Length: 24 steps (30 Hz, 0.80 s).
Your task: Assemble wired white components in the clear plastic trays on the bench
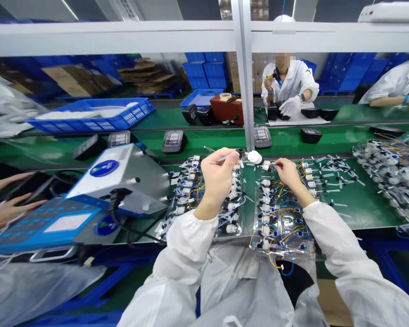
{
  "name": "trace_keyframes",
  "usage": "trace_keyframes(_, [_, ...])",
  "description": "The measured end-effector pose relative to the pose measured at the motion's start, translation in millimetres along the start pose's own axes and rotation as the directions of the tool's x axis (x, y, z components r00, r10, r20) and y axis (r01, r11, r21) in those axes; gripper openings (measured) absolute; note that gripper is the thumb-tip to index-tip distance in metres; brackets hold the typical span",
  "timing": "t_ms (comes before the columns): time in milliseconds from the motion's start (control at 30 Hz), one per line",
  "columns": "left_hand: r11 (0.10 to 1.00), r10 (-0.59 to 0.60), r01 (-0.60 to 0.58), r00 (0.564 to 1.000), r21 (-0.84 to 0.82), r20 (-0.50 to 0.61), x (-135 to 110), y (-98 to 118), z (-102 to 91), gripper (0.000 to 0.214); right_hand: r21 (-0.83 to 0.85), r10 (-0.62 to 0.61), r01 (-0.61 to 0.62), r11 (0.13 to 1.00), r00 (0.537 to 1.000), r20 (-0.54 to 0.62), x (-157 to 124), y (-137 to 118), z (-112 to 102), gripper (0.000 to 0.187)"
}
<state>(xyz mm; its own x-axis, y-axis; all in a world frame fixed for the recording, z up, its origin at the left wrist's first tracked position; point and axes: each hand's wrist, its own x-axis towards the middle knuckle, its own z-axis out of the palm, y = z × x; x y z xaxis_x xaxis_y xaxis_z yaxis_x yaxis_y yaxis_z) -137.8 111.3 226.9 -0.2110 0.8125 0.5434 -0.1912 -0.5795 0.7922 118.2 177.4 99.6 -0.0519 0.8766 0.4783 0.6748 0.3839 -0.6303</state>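
Observation:
My left hand (pixel 220 175) is raised over the left clear plastic tray and closed in a pinch. Between its fingertips is a small black fitting with a thin white tube (pixel 239 154). My right hand (pixel 288 173) is at the far end of the right clear plastic tray (pixel 291 222), its thumb and fingers pressed together. Right beside those fingertips lies a small white cylindrical part with wires (pixel 267 165); what they grip is too small to make out. Both trays hold rows of similar parts with yellow and blue wires. A round white object (pixel 254 157) lies between my hands.
Loose black fittings with white tubes (pixel 341 169) are scattered at the right, before a large pile of wired parts (pixel 391 172). A silver-and-blue machine (pixel 122 177) stands left. Display units (pixel 173 141) sit along the green line. A co-worker (pixel 289 86) sits opposite; another person's hands (pixel 10 200) are far left.

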Motion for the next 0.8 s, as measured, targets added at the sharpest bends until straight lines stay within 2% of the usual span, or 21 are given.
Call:
trace_keyframes(133, [0.998, 0.040, -0.037, 0.998, 0.048, -0.056, 0.7, -3.8, -5.8, 0.033, 0.042, 0.046, -0.045, 0.998, 0.998, -0.034, 0.9, 11.7, 3.7, 0.009])
trace_keyframes(233, [0.996, 0.028, -0.017, 0.993, 0.092, -0.119, 2.3, -8.3, -9.3, 0.036, 0.103, 0.064, -0.059, 0.993, 0.997, -0.053, 0.5, 11.8, 5.5, 0.011])
trace_keyframes(300, [0.999, -0.002, 0.010, 0.989, 0.051, -0.149, 3.8, -9.8, -8.3, 0.040, 0.158, 0.070, -0.063, 0.985, 0.997, -0.041, -0.4, 8.2, 7.2, 0.011])
trace_keyframes(367, [0.999, -0.038, 0.038, 0.992, -0.004, -0.123, 5.7, -10.5, -5.1, 0.044, 0.221, 0.080, -0.072, 0.973, 0.996, -0.031, -2.2, 2.9, 9.5, 0.012])
trace_keyframes(500, [0.972, -0.203, 0.203, 0.979, -0.118, 0.012, 12.1, -19.9, 1.6, 0.043, 0.383, 0.122, -0.117, 0.916, 0.992, 0.012, -7.5, -7.2, 15.0, 0.018])
trace_keyframes(567, [0.924, -0.325, 0.332, 0.943, -0.191, 0.067, 16.7, -33.1, 3.3, 0.042, 0.470, 0.148, -0.155, 0.869, 0.988, 0.051, -9.7, -9.8, 17.2, 0.022])
trace_keyframes(633, [0.877, -0.425, 0.438, 0.899, -0.198, 0.106, 20.1, -51.3, 4.2, 0.043, 0.542, 0.172, -0.185, 0.820, 0.982, 0.074, -10.9, -10.3, 18.4, 0.027])
trace_keyframes(733, [0.885, -0.462, 0.465, 0.878, 0.003, 0.122, 19.3, -80.1, 6.4, 0.044, 0.612, 0.193, -0.203, 0.764, 0.978, 0.084, -11.4, -9.0, 18.4, 0.034])
trace_keyframes(800, [0.903, -0.398, 0.349, 0.899, 0.249, 0.182, 15.0, -95.4, 9.5, 0.042, 0.632, 0.196, -0.210, 0.746, 0.976, 0.094, -11.7, -7.8, 18.0, 0.037])
